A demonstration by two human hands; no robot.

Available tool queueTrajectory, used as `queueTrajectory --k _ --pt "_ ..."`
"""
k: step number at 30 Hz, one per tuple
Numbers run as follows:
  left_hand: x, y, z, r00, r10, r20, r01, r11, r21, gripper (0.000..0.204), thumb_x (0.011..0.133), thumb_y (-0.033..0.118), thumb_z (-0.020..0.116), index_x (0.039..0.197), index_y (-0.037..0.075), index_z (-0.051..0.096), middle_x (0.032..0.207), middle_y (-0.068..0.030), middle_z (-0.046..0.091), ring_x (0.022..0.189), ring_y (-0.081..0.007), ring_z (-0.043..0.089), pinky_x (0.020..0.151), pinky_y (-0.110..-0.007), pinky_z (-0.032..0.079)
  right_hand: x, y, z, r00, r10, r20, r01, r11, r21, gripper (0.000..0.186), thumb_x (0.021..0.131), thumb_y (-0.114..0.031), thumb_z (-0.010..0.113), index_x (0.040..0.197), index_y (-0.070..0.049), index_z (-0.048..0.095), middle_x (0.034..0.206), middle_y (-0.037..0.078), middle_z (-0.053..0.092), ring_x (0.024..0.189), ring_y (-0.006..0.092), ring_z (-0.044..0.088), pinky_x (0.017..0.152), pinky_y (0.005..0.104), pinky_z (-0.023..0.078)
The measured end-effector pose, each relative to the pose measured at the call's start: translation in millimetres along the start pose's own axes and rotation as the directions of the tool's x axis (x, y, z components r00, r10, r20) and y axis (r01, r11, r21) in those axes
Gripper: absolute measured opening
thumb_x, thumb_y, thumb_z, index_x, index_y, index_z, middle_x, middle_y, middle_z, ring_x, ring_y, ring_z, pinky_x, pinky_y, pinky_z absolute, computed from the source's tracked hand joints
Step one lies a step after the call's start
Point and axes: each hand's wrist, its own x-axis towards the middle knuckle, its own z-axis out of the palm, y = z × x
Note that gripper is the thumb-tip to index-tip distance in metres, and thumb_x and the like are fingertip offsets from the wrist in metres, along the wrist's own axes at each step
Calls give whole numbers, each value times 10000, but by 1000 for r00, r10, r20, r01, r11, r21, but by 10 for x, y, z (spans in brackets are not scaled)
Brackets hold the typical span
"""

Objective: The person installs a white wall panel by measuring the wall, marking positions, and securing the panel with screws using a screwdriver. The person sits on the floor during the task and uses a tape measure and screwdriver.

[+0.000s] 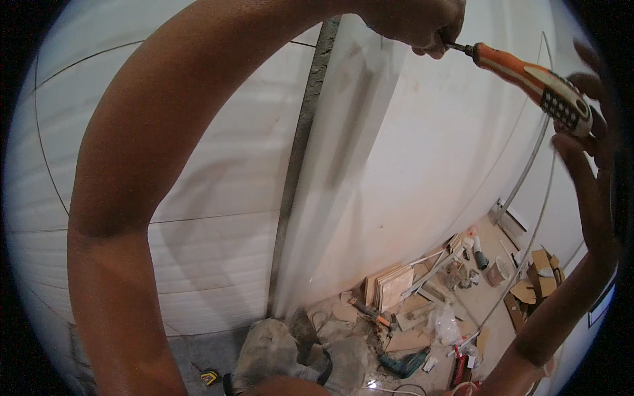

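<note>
My left hand [428, 23] is raised at the top of the view, fingers closed at the metal tip of a screwdriver; whatever small piece may be inside them is hidden. The screwdriver [502, 66] has an orange and cream handle with a dark patterned grip. My right hand [588, 132] grips the handle's end at the far right, some fingers lifted. Both forearms reach up in front of a white wall [449, 152], beside a pale vertical channel [347, 132] and a tiled wall [218, 264] with a dark rough gap along it.
Below lie stacked boards [389, 287], a hammer [376, 315], a green power tool [403, 362], plastic bags [444, 323], cardboard [541, 277], a bucket [496, 270] and a tape measure [209, 376]. Thin cables [548, 171] hang at the right. My dusty trousers [264, 350] show at the bottom.
</note>
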Motion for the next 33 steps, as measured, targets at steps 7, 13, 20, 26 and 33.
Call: queueTrajectory --k 7,13,20,26,33 --pt "-15 -109 57 1000 10 -30 -11 999 -40 202 928 141 621 1014 -9 726 946 -168 727 842 -253 675 821 -367 522 85 600 -60 998 -18 53 36 934 -356 484 999 -398 474 1385 -107 480 1040 95 616 678 99 583 538 236 499" --pt "1 113 -5 980 -195 29 194 981 24 194 925 124 624 1013 -15 727 923 -169 729 853 -248 680 805 -361 528 46 264 113 793 -609 28 602 774 -194 431 928 -330 656 1169 15 562 920 121 636 626 150 636 428 222 481" --pt "19 -100 60 999 26 -26 -27 999 -28 191 928 118 618 1023 -9 724 954 -175 727 867 -256 683 830 -381 532 165 318 105 868 -475 147 495 798 -344 574 1042 -440 419 821 23 677 545 64 585 362 84 515 295 208 352" --pt "110 217 13 950 -311 37 309 949 62 194 924 127 629 1025 -9 724 943 -165 729 848 -244 679 807 -361 530 -28 466 97 968 -233 -89 202 942 -267 580 1046 -428 413 835 22 712 505 60 588 388 83 569 292 239 413" --pt "-47 -193 27 996 85 -11 -85 996 -9 197 927 149 636 1009 -2 732 875 -161 728 775 -237 671 755 -360 524 124 192 210 691 -711 128 722 689 -72 675 1038 -512 362 739 -9 699 524 61 614 348 82 522 278 218 349"
